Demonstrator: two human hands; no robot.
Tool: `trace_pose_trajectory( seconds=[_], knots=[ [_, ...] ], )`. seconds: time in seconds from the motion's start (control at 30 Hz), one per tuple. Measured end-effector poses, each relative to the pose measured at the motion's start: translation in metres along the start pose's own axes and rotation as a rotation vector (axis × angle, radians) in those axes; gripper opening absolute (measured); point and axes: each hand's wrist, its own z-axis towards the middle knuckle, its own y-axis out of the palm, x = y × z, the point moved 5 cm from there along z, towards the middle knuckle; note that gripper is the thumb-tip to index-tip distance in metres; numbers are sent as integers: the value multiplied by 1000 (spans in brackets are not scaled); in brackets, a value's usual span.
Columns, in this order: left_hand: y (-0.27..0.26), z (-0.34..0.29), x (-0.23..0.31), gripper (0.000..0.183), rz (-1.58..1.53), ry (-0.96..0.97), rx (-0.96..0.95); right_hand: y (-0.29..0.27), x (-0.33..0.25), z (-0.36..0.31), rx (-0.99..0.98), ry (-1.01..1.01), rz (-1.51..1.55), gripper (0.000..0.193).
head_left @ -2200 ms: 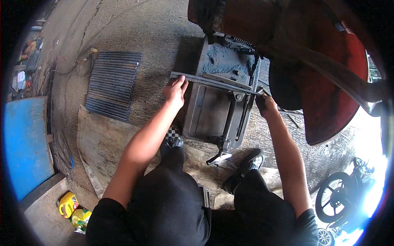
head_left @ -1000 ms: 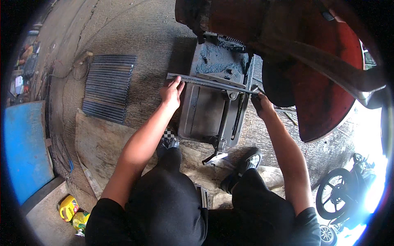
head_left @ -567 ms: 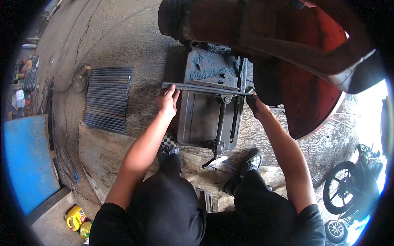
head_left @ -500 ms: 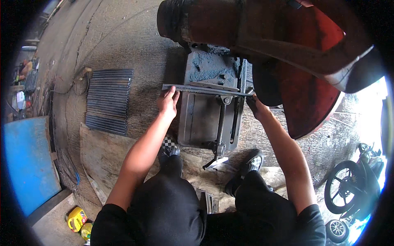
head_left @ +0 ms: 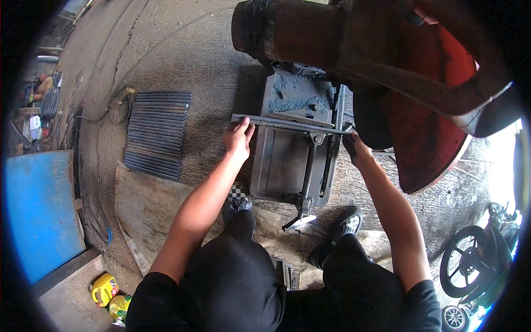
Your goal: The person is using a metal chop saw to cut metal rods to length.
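Note:
My left hand (head_left: 238, 141) is closed on the left end of a few thin metal rods (head_left: 296, 126), lying side by side. At their other end, my right hand (head_left: 359, 150) grips them, its fingers partly hidden. The rods lie crosswise over the grey base (head_left: 276, 166) of a cut-off saw, against its vise. Toward me from the rods runs the vise's threaded screw (head_left: 310, 171), with a handle at its near end. Above and to the right hangs the saw's red blade guard (head_left: 434, 116); its motor housing (head_left: 301, 36) is over the far part of the base.
A row of dark metal rods (head_left: 157, 133) lies on the floor at left, beside a cable. Further left are a blue panel (head_left: 41, 210) and a yellow container (head_left: 104, 289). A motorcycle wheel (head_left: 467, 257) stands at right. My shoes flank the near end of the saw.
The whole view has shifted, so the scene sits a little further right in the picture. Both hands keep their hold on the rods, with hardly any movement against the saw.

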Motion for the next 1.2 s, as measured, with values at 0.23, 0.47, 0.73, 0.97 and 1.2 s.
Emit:
trace_pose_trajectory(
  seconds=[0.23,0.47,0.73,0.97,1.2],
  knots=[
    [0,0,0,19,12,-5,2,4,-7,2,-174,-947,-833,12],
    [-1,1,-1,20,21,-4,12,-1,11,8,-63,-132,86,16],
    [-3,5,-2,20,36,9,3,-13,27,25,214,103,188,12],
    [-4,7,0,17,4,25,-4,-13,33,29,162,164,219,15],
    [-2,1,2,20,1,22,-28,-13,10,7,219,272,31,13]
  ],
)
